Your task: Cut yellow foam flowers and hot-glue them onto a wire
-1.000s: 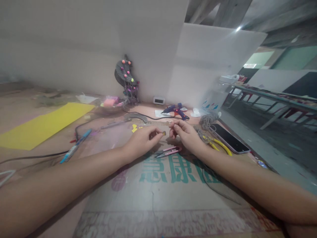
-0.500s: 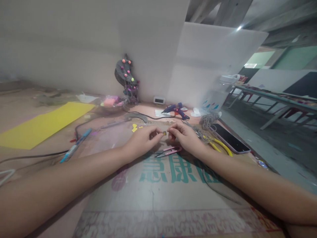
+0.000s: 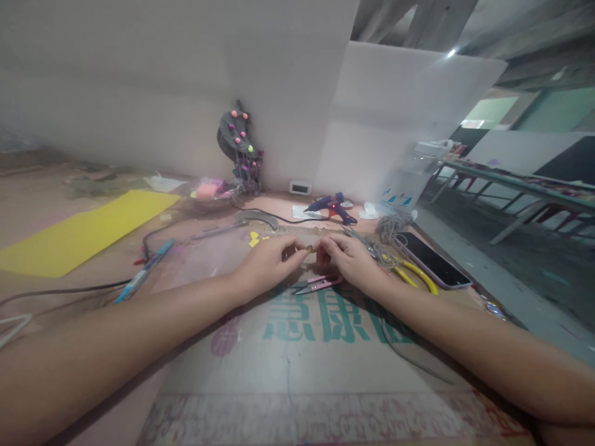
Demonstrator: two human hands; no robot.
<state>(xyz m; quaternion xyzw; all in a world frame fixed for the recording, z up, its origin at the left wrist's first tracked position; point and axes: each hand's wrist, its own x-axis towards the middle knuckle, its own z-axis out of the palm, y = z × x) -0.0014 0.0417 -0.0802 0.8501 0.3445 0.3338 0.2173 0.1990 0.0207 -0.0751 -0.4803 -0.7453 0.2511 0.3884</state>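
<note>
Between thumb and forefinger, my left hand (image 3: 283,263) pinches a tiny yellow and dark piece (image 3: 310,249), too small to name. My right hand (image 3: 341,257) is closed in a pinch right beside that piece; whether its fingertips hold anything I cannot make out. Pink-handled thread snips (image 3: 320,284) lie on the printed cardboard (image 3: 232,378) just below both hands. Small yellow paper cut-outs (image 3: 253,238) rest beyond my left hand. To the right of my right hand are yellow-handled pliers (image 3: 413,275) and a bundle of grey cord (image 3: 390,229).
A blue glue gun (image 3: 332,205) with a lit red light sits at the back. A grey crescent ornament with coloured balls (image 3: 236,136) leans against the wall. Yellow sheet (image 3: 93,232) and a blue pen (image 3: 146,269) lie left; a phone (image 3: 434,260) lies right.
My right hand has come slightly down, its fingertips nearer the small piece in my left hand. My left hand stays nearly still.
</note>
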